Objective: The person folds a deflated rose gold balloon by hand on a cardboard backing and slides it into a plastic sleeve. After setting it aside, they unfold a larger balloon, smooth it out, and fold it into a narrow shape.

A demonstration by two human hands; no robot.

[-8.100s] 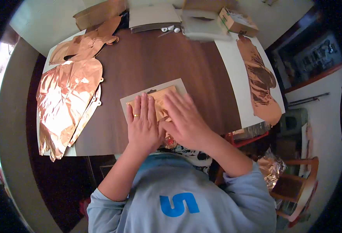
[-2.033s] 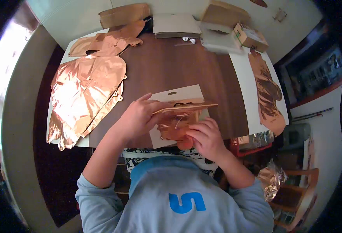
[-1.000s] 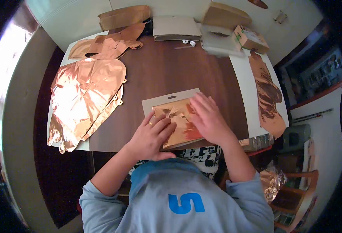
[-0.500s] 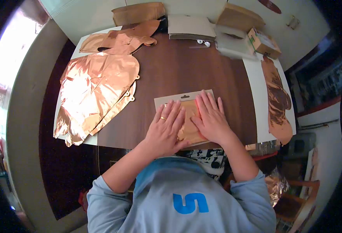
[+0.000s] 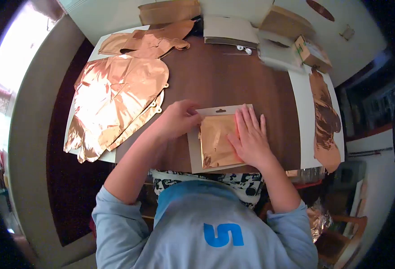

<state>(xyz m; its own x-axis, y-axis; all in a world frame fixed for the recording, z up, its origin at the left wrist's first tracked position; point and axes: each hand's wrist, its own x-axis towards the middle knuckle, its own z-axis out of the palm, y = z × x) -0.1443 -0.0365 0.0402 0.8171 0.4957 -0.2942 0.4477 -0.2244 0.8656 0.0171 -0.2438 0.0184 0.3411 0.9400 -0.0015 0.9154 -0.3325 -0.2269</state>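
A folded copper-coloured foil piece [image 5: 217,139] lies flat on a light card [image 5: 195,154] with a hanging slot at its top edge. My right hand [image 5: 251,139] rests flat on the foil's right side, fingers spread and pointing away from me. Over the card's upper left corner is my left hand [image 5: 179,119], its fingers curled together; whatever they may hold is too small or hidden to make out.
Large copper foil sheets [image 5: 121,94] cover the table's left side. Another long foil piece [image 5: 325,121] lies on the white strip at right. Stacked cards [image 5: 230,31], white earphones [image 5: 244,50] and a small box [image 5: 313,54] sit at the back.
My left hand has lifted off the foil and moved up and left, its fingers now curled. My right hand stays on the foil, which now lies folded flat. The whole view has shifted.
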